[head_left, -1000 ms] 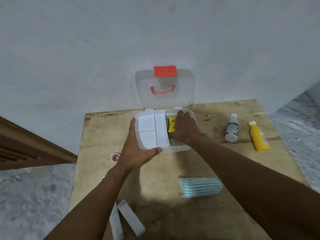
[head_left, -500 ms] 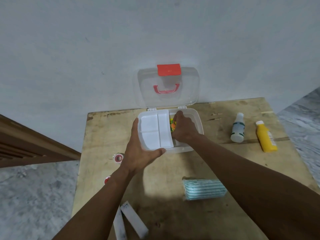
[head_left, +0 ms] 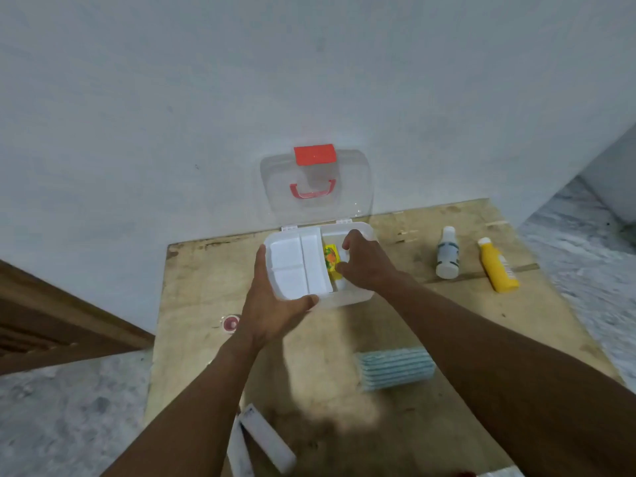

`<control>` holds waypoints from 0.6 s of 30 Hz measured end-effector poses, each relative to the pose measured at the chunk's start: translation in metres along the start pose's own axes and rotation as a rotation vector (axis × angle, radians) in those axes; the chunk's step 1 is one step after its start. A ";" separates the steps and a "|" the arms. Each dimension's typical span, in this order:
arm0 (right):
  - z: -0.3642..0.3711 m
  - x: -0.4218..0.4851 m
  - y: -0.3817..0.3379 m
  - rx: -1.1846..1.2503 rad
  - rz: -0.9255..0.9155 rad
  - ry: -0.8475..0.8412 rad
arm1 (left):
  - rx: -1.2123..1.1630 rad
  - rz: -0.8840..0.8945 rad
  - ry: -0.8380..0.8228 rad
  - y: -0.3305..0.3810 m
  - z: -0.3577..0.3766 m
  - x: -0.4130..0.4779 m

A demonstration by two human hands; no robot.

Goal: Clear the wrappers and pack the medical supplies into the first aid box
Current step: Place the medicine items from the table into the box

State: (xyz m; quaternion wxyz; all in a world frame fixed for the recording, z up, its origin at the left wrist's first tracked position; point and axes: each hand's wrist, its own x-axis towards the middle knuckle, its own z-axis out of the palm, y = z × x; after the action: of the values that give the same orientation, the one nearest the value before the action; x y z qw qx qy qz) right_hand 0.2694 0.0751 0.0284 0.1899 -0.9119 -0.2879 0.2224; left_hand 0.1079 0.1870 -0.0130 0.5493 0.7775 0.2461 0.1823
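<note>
The first aid box (head_left: 358,297) stands open on the wooden table (head_left: 199,290), its clear lid (head_left: 347,187) with a red latch leaning on the wall. My left hand (head_left: 272,311) grips the front left corner of the white divided tray (head_left: 289,270) that sits in the box's left half. My right hand (head_left: 368,263) reaches into the right half, thumb and curled fingers pinching a small yellow pack (head_left: 331,259) that stands on edge beside the tray.
A white bottle (head_left: 447,258) and a yellow bottle (head_left: 497,270) lie at the right. A teal striped pack (head_left: 395,370) lies in front of the box. White wrapper strips (head_left: 266,438) lie near the front edge, and a small red-and-white roll (head_left: 231,323) at the left.
My right hand has shifted right inside the box, uncovering more of the yellow pack, which now stands against the tray. My left hand keeps its grip on the tray.
</note>
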 end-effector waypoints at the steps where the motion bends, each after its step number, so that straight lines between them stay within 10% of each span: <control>1: -0.004 -0.006 0.001 0.009 0.004 0.033 | -0.001 -0.006 -0.003 -0.001 0.000 0.000; 10: -0.019 -0.091 0.018 0.058 0.023 0.321 | -0.004 -0.090 -0.025 -0.003 -0.003 -0.005; 18: 0.000 -0.145 0.077 -0.293 0.047 -0.102 | 0.018 -0.110 -0.014 -0.005 -0.001 -0.005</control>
State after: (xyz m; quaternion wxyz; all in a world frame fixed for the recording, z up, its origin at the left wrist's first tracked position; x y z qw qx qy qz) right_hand 0.1969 -0.0721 0.0346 0.0348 -0.9239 -0.3051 0.2283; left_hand 0.1026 0.1864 -0.0173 0.5533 0.7690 0.2860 0.1442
